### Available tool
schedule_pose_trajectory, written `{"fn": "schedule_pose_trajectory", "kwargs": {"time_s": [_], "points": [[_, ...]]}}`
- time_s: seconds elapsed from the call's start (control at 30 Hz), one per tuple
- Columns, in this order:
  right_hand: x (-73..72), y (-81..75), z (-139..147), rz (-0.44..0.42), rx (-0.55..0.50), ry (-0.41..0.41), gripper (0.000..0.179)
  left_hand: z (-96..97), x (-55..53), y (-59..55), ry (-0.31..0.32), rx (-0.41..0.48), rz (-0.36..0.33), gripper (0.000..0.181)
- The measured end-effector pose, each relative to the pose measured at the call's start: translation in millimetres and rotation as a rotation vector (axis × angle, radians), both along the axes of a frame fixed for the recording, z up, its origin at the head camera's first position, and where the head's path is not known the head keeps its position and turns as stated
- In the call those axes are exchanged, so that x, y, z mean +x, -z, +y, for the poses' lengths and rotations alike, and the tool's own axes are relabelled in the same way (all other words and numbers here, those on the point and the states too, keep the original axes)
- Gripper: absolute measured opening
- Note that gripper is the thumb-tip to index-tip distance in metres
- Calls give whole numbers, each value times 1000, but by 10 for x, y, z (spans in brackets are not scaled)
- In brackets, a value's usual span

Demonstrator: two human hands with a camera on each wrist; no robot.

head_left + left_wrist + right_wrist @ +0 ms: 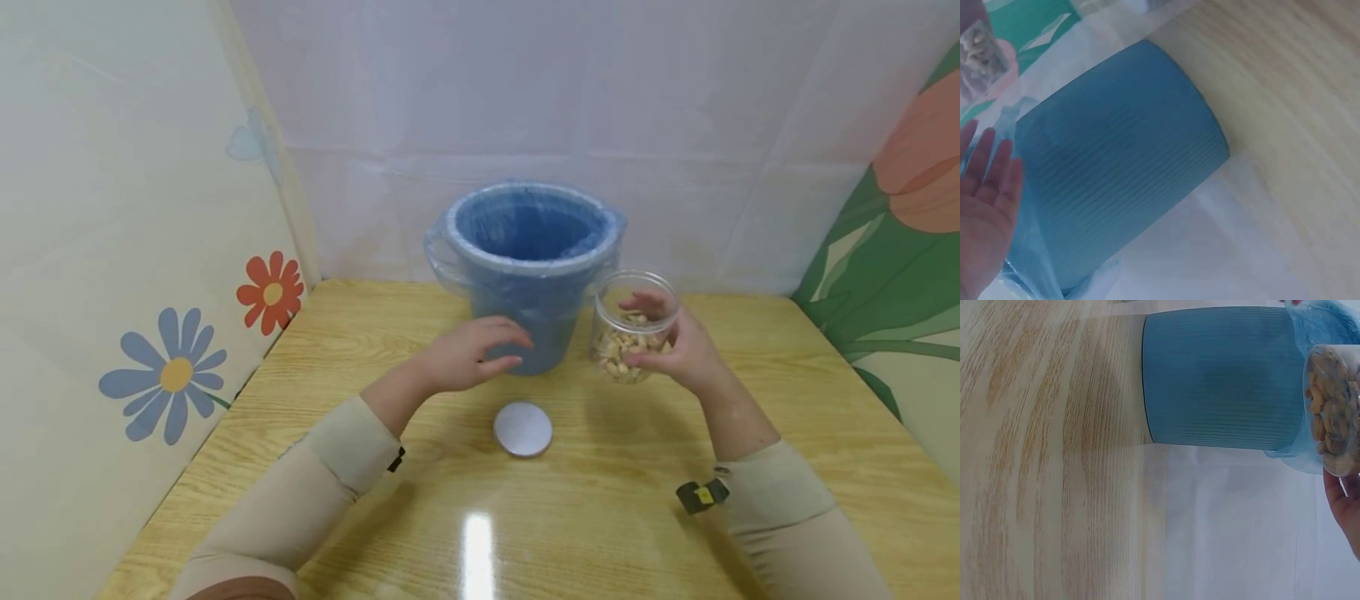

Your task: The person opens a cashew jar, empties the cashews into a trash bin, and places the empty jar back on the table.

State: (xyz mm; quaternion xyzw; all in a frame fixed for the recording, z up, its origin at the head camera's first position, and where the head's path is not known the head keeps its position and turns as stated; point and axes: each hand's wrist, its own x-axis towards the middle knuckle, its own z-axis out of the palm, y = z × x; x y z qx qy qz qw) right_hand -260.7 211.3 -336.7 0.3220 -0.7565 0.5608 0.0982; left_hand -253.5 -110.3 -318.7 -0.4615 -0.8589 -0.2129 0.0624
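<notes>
My right hand grips a clear plastic jar from its right side, thumb across the front and fingers behind. The jar is about half full of pale, curved nuts that look like cashews, and its top is uncovered. It is held up off the table, at the right front of a blue bin lined with a thin blue plastic bag. In front of the bin, my left hand hovers with relaxed fingers and holds nothing. A round white lid lies flat on the table below it.
The wooden table runs back to a pale cloth-covered wall. Flower-printed panels stand at the left and right sides. The bin stands near the table's back edge.
</notes>
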Motion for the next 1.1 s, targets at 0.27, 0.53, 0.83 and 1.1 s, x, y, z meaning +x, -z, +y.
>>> {"fn": "schedule_pose_trajectory", "kwargs": {"time_s": [0.27,0.53,0.83,1.1], "points": [[12,-5,9,2,-5,-7,79,-68,-4,-228,13,349,272,24],[4,-7,14,-1,2,-5,80,-172,-168,-382,-41,513,518,25],[-1,-19,15,-3,22,3,80,-273,-382,-337,-149,423,644,41],[-9,-29,12,2,-4,2,79,-244,-517,-238,-178,349,678,38]]}}
